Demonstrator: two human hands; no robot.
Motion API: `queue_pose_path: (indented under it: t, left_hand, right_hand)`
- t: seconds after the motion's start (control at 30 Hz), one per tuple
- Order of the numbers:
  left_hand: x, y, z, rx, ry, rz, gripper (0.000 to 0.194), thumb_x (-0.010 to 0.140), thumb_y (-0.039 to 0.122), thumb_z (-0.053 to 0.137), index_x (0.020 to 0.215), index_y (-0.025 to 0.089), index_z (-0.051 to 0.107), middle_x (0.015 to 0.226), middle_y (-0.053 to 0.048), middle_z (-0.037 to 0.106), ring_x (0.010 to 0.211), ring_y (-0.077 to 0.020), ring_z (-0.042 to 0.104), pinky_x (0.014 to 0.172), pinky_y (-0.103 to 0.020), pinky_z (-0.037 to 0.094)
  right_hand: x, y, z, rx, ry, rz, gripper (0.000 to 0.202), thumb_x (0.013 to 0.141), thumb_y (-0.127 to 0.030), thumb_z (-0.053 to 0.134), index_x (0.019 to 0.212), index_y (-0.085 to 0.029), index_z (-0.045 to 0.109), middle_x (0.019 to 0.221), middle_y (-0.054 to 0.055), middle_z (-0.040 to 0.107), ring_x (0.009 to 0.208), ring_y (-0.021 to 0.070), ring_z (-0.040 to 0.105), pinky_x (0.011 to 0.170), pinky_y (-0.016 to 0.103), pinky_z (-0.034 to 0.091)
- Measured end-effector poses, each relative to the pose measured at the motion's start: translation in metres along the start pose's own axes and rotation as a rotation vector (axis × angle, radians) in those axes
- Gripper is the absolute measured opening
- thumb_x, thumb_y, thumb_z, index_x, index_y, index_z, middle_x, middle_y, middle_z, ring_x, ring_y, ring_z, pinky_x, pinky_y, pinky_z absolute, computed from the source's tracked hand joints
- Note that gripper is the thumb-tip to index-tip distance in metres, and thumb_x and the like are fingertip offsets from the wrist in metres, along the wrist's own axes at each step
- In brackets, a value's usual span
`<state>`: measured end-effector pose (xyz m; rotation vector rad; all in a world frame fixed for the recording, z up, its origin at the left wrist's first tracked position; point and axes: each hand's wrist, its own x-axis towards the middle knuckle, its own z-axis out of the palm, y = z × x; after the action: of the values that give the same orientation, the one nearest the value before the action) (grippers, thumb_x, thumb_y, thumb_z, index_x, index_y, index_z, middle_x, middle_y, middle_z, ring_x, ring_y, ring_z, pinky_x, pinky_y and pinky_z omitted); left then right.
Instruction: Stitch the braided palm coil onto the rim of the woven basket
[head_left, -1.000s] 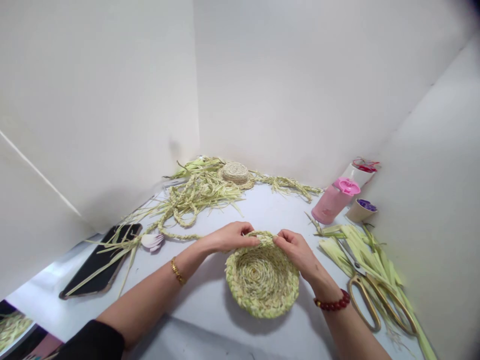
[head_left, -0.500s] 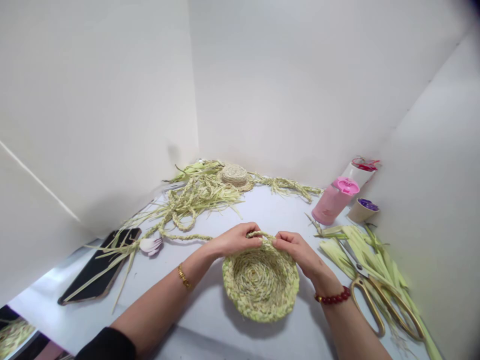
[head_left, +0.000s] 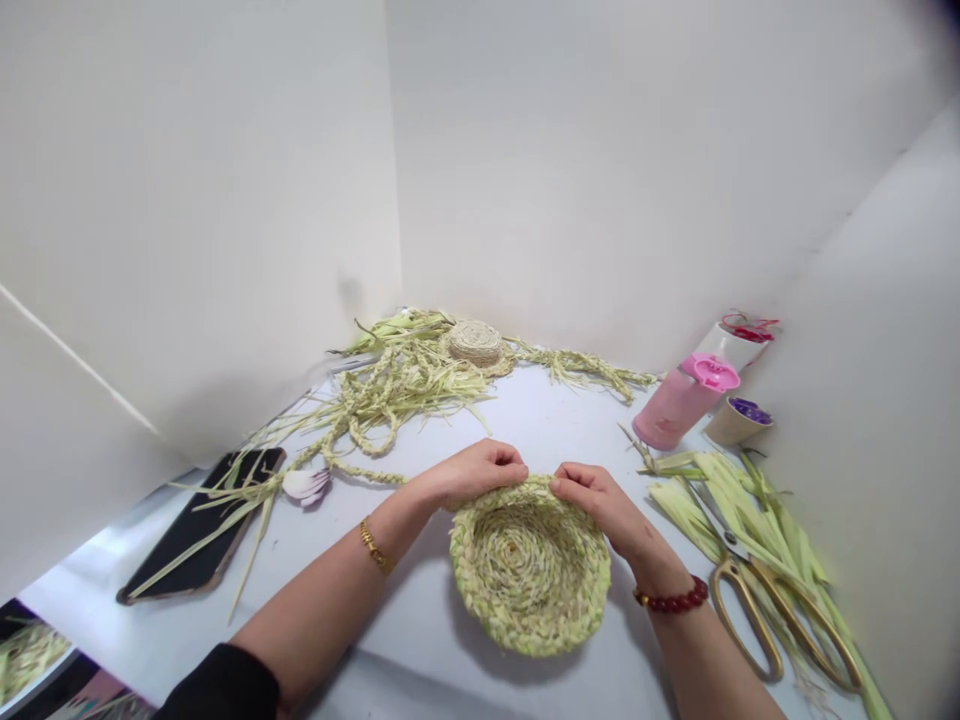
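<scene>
A round woven basket [head_left: 525, 560], coiled from pale green braided husk, is tilted so that its inside faces me. My left hand [head_left: 480, 474] pinches the far rim a little left of the middle, fingers closed. Just to the right, my right hand [head_left: 596, 500] is closed on the same rim, thumb on top. From beneath my left wrist a long braid [head_left: 367, 473] runs left across the table to a bundle of loose strands. The fingertips hide part of the rim.
Scissors [head_left: 750, 585] lie on husks [head_left: 724, 490] at the right, below a pink bottle [head_left: 679, 400] and a cup [head_left: 739, 420]. A small woven hat [head_left: 476, 345] sits among straw at the back. A phone [head_left: 199, 540] and a pale purple hair claw [head_left: 306, 486] are left.
The loop of braid raised between my hands now lies down along the basket's rim. My left hand has lowered onto the rim, and the basket shows slightly more of its inside.
</scene>
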<state>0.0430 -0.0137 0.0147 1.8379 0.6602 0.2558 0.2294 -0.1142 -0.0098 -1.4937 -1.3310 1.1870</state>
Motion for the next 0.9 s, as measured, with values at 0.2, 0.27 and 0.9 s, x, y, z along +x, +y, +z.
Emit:
queue_pose_path:
  t: [0.2, 0.27, 0.9]
  left_hand:
    - [-0.003, 0.001, -0.005, -0.014, -0.095, -0.024, 0.025, 0.070, 0.039, 0.055, 0.069, 0.014, 0.058, 0.057, 0.004, 0.042, 0.053, -0.0084, 0.033, 0.049, -0.021, 0.024]
    - [-0.003, 0.001, -0.004, -0.053, -0.115, -0.024, 0.023, 0.070, 0.038, 0.055, 0.070, 0.014, 0.057, 0.058, 0.004, 0.042, 0.054, -0.0084, 0.033, 0.049, -0.021, 0.025]
    - [-0.007, -0.010, 0.009, -0.106, 0.073, 0.005, 0.018, 0.070, 0.030, 0.051, 0.076, 0.014, 0.056, 0.066, 0.003, 0.048, 0.061, -0.0103, 0.039, 0.057, -0.022, 0.031]
  right_hand:
    - [0.000, -0.002, -0.002, -0.077, 0.007, -0.032, 0.027, 0.078, -0.039, 0.054, 0.064, -0.017, 0.049, 0.055, -0.005, 0.033, 0.052, 0.0084, 0.028, 0.048, 0.022, 0.021]
    - [0.000, -0.003, -0.002, -0.101, 0.012, -0.042, 0.027, 0.078, -0.039, 0.054, 0.063, -0.017, 0.049, 0.055, -0.005, 0.033, 0.053, 0.0085, 0.028, 0.048, 0.023, 0.021]
    - [-0.025, -0.023, 0.006, -0.425, 0.521, -0.066, 0.023, 0.089, -0.034, 0.034, 0.089, -0.022, 0.054, 0.068, 0.000, 0.053, 0.061, 0.0159, 0.047, 0.058, 0.027, 0.033]
